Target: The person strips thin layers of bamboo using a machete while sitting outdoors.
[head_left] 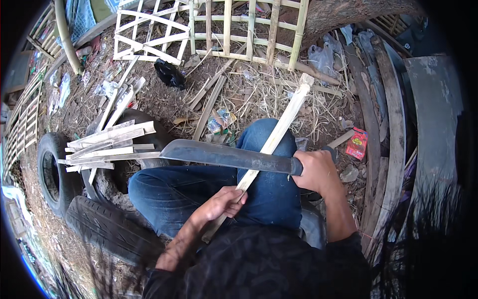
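Firstly, right hand (318, 172): closed in a fist around the handle of one machete (219, 154), dark blade, landmark for all entries below. Left hand (219, 203): nearer the body than the machete, fingers and thumb wrapped on one pale bamboo strip (285, 124). Strip: slants beneath the machete, its far end beyond the blade; whether edge and strip touch, cannot tell. Obstruction: blade hides a short length of strip and part of one jeans-clad knee (271, 199).

Left of the machete, by its tip: stack of split pieces (109, 142), heaped over tyres (49, 167). Left and nearer than the machete: ridged tyre (99, 226). Beyond the machete: crumpled black bag (168, 74), loose straw (254, 94), and, farthest, bamboo lattice panels (249, 30). Right of the machete: red packet (356, 143), near the fist; then weathered planks (396, 114); outermost, grey board (433, 129).
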A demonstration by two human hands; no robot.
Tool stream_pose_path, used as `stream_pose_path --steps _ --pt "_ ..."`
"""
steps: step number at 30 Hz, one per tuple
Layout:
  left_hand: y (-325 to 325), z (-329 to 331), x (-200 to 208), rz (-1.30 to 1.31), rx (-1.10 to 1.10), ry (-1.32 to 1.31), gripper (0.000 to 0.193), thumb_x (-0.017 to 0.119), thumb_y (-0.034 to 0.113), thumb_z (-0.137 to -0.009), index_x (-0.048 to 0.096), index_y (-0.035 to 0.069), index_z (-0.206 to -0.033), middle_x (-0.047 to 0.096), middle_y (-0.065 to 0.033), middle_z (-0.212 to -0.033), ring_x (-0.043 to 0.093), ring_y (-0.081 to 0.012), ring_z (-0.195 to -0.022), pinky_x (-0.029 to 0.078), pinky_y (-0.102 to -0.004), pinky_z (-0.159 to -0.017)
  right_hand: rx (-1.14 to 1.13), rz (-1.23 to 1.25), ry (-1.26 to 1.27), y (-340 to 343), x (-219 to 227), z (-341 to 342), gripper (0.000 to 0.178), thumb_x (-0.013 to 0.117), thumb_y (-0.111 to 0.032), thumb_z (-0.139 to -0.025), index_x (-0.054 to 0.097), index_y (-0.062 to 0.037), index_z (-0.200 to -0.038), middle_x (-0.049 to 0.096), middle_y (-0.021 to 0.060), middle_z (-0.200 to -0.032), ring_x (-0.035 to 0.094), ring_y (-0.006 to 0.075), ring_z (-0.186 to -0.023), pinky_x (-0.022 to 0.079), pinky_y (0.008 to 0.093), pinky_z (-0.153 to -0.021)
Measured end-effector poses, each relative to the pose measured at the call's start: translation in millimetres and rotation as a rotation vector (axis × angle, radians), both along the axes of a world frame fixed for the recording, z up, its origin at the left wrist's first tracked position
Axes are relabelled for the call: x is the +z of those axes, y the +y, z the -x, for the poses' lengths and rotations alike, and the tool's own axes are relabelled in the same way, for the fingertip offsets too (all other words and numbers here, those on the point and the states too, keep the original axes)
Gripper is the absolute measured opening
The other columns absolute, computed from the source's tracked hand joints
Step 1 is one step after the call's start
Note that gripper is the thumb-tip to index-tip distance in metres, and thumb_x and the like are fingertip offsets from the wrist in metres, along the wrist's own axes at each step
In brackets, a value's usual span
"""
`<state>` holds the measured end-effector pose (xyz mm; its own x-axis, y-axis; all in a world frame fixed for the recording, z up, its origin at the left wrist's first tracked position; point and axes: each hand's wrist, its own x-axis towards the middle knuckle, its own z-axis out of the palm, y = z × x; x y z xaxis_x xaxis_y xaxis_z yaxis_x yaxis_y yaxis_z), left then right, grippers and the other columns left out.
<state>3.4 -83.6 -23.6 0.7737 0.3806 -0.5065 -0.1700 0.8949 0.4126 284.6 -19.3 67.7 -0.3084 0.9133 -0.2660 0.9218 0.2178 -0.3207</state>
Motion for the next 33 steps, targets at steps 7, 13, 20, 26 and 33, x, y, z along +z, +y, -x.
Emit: stream_pose_path --steps 7,13,20,26,33 --pt "15.0 4.7 0.4 -0.192 -0.016 -0.043 0.043 0.040 0.031 -0.096 0.056 -0.005 -0.112 0.060 -0.0096 -0.076 0.060 -0.0169 -0.067 0.049 -0.0290 -0.066 -0.065 0.019 0.042 -0.6 -5.1 3.7 0.029 0.075 -0.021 -0.058 0.063 -0.0066 -0.080 0.063 0.0163 -0.064 0.063 0.0369 -0.067 0.048 0.0457 -0.063" --pt "9.7 25.3 -7.1 -0.200 -0.157 -0.082 0.033 0.044 0.024 -0.101 0.059 -0.003 -0.114 0.065 -0.0104 -0.081 0.064 -0.0193 -0.076 0.049 -0.0308 -0.074 -0.095 0.026 0.053 5.0 -5.5 4.1 0.026 0.072 -0.019 -0.058 0.062 -0.0065 -0.078 0.062 0.0167 -0.064 0.062 0.0385 -0.067 0.049 0.0467 -0.064" --pt "10.6 14.3 -4.8 -0.179 -0.114 -0.038 0.027 0.044 0.030 -0.102 0.054 0.004 -0.104 0.040 0.0022 -0.061 0.041 -0.0064 -0.052 0.039 -0.0228 -0.050 -0.165 0.059 0.112 9.1 -2.9 2.1 0.020 0.069 -0.016 -0.059 0.063 -0.0052 -0.075 0.063 0.0189 -0.068 0.062 0.0405 -0.070 0.050 0.0463 -0.067" --pt "13.8 7.0 8.4 -0.094 -0.114 -0.093 0.025 0.045 0.032 -0.101 0.048 0.007 -0.101 0.036 0.0034 -0.065 0.033 -0.0054 -0.050 0.030 -0.0215 -0.045 -0.228 0.072 0.166 7.3 -7.8 -1.6 0.019 0.068 -0.013 -0.061 0.062 -0.0041 -0.076 0.063 0.0197 -0.070 0.061 0.0414 -0.073 0.050 0.0460 -0.067" --pt "10.2 1.9 12.2 -0.021 -0.018 -0.019 0.031 0.044 0.039 -0.100 0.046 0.008 -0.101 0.039 0.0012 -0.070 0.030 -0.0047 -0.050 0.025 -0.0199 -0.042 -0.221 0.005 0.205 4.3 -6.4 -1.0 0.016 0.067 -0.011 -0.062 0.063 -0.0033 -0.076 0.062 0.0204 -0.071 0.060 0.0415 -0.071 0.048 0.0451 -0.065"
